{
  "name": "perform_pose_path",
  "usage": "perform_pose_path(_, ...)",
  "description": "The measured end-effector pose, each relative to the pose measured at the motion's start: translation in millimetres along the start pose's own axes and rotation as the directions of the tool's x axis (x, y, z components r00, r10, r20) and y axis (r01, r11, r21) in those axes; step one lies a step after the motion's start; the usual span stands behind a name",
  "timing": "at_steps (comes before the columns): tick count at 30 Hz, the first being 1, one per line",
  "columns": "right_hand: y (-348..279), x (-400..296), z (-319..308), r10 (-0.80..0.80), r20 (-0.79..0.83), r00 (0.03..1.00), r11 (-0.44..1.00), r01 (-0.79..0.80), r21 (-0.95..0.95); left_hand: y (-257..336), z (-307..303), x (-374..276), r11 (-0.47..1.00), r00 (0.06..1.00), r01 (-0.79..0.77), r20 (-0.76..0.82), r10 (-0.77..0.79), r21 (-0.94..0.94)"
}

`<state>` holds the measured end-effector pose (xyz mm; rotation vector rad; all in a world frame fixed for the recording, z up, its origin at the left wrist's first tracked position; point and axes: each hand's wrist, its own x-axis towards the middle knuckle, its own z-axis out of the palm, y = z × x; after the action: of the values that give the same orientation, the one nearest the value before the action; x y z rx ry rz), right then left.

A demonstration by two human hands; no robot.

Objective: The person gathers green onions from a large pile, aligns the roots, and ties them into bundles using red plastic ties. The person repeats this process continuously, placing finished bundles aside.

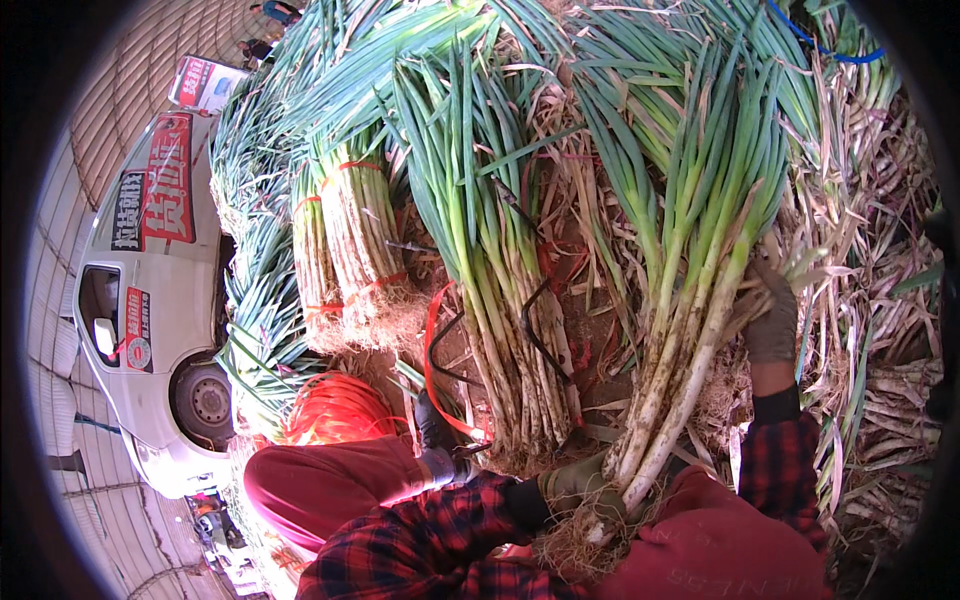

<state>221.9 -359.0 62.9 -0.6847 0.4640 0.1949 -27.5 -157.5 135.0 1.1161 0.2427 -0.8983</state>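
My left hand (581,484), in a dark glove, grips the root end of several long green onions (682,330) just above my lap. Their stringy roots (581,544) hang below that hand, and the green leaves fan out away from me. Farther up the stalks, my right hand (772,315), also gloved, is at their right side with dry outer leaves (750,304) at its fingers. To the left, a loose bundle of green onions (517,367) lies on a dark curved rod (536,322) that passes across it.
Bundles tied with red bands (360,240) stand at the left, near a coil of red plastic strapping (341,409). Peeled dry leaves and onions (877,300) pile up at the right. A white van (150,300) is parked beyond the left-hand heap; people (274,11) are far off.
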Motion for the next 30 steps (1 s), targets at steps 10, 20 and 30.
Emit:
perform_pose_path(10,-116,7,-87,-0.305,-0.208,0.929,0.946,0.271,-0.179,-4,6,15,0.986,0.997,-0.078,-0.006,0.08,0.147)
perform_pose_path(20,-63,-67,83,-0.017,0.519,0.855,0.547,0.443,-0.711,-35,11,53,0.495,0.946,-0.215,0.054,0.319,0.842)
perform_pose_path(30,48,-78,97,0.571,0.586,0.575,-0.72,0.693,0.02,-30,30,58,0.838,0.952,0.088,-0.294,0.088,0.539)
